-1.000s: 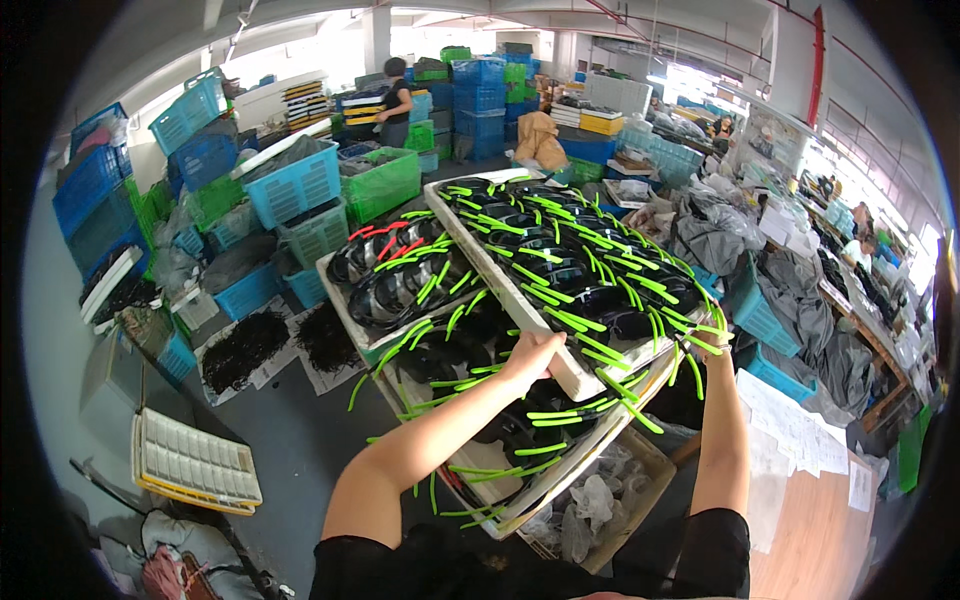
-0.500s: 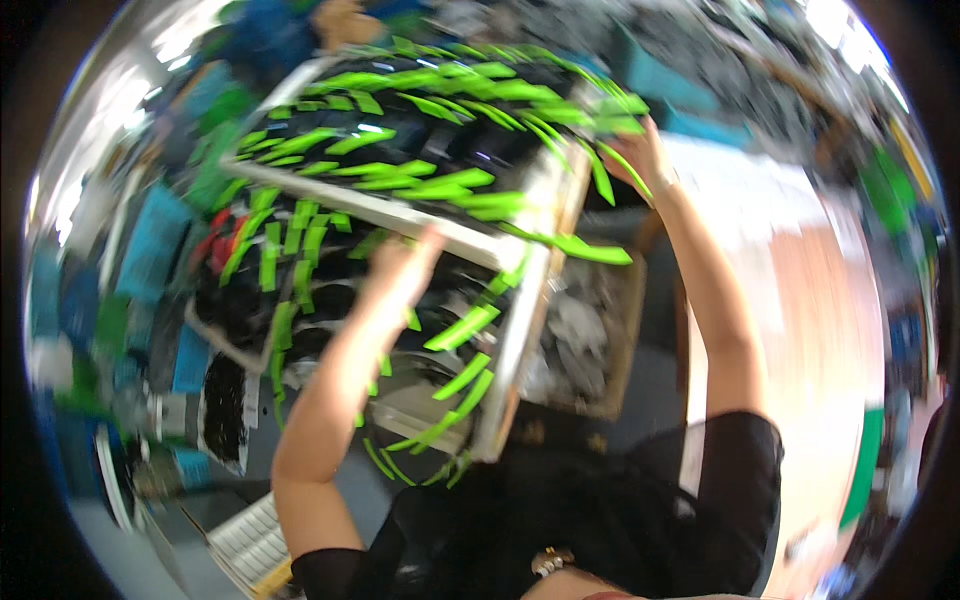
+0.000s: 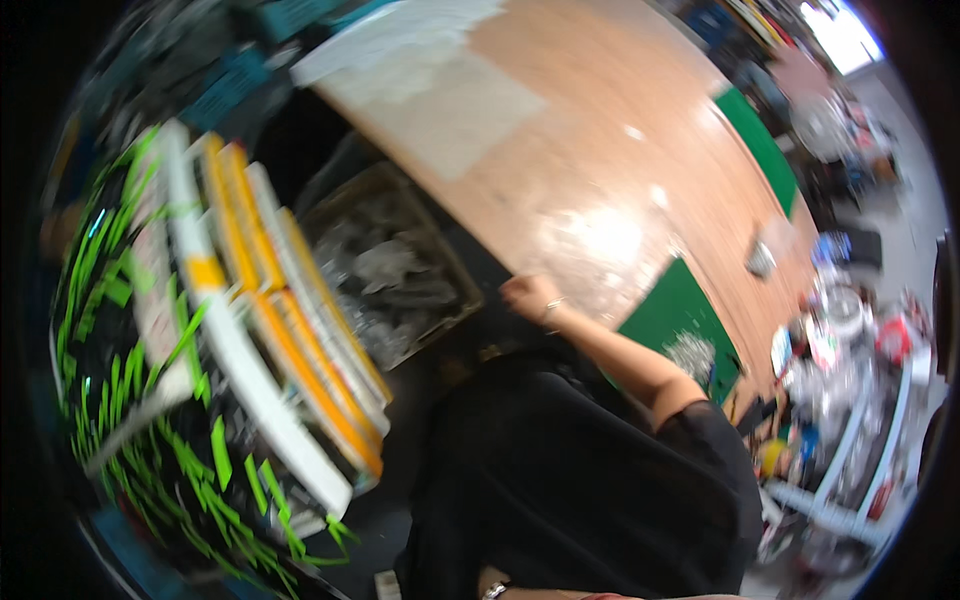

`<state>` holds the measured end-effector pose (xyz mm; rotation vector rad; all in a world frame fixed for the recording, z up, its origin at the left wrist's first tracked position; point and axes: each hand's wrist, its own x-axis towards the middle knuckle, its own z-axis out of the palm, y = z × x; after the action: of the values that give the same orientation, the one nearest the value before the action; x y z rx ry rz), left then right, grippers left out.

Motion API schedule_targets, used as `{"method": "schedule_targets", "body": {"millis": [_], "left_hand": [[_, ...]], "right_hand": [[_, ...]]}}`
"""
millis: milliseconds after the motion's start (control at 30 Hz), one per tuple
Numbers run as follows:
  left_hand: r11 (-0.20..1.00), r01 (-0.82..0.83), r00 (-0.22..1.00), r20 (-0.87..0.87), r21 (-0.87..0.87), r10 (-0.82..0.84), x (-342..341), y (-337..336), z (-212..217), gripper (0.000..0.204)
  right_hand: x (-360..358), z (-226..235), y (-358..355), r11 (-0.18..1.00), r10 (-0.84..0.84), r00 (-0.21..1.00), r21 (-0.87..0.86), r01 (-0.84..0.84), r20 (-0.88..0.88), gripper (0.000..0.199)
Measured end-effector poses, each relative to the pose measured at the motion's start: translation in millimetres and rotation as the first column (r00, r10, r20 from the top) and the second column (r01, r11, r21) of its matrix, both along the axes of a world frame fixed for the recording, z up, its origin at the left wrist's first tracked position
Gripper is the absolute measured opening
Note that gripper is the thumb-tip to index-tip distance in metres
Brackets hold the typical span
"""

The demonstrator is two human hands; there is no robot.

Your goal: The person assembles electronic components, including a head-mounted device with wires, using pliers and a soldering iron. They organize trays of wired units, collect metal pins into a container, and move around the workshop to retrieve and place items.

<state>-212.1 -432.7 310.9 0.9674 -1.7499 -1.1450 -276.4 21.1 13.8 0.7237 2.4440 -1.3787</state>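
My right hand (image 3: pixel 530 297) is beside the near edge of the wooden table (image 3: pixel 590 110), with a bracelet at its wrist. Its fingers look loosely curled, and nothing shows in them. My left hand is out of view. On the left stands a stack of white and orange-edged trays (image 3: pixel 250 370). Black items with bright green strips (image 3: pixel 222 450) fill the upper trays, and many strips hang over the edges. Motion blurs this stack. Neither hand is seen touching it.
A box of clear plastic bags (image 3: pixel 390 270) sits between stack and table. On the table lie white sheets (image 3: pixel 430 90), clear film (image 3: pixel 600 240) and a green mat (image 3: pixel 690 310) bearing a small pale pile. Cluttered plastic-wrapped goods (image 3: pixel 840 340) lie at the far right.
The view has swung right, so the trays now lie at the left and the table fills the middle. My hands have left the trays; the left one has gone out of view.
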Motion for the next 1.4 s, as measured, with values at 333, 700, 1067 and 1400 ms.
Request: {"method": "schedule_targets", "body": {"millis": [333, 700, 1067, 1400], "left_hand": [[0.522, 0.676, 0.719, 0.313, -0.52, -0.62, -32.9, 97.2, 21.9, 0.03], [-0.142, 0.953, -0.003, 0.461, -0.266, -0.887, -14.8, 241.7, -42.6, 0.032], [-0.507, 0.858, -0.48, 0.485, 0.086, -0.731, -31.8, 317.9, -136.7, 0.031], [-0.847, 0.495, -0.829, 0.397, 0.196, -0.393, 34.1, 424.2, -150.4, 0.032]], "right_hand": [[51.9, -5.9, 5.3, 0.983, -0.149, 0.926, 0.047, 0.176, -0.346, 0.016], [174.2, -12.8, 32.3, 0.906, -0.376, 0.859, 0.055, 0.419, -0.348, 0.015], [398.2, 23.0, 55.8, 0.358, -0.808, 0.529, 0.497, 0.79, -0.259, 0.016], [465.0, 0.2, 72.0, 0.104, -0.866, 0.459, 0.826, 0.554, -0.199, 0.049]]}}
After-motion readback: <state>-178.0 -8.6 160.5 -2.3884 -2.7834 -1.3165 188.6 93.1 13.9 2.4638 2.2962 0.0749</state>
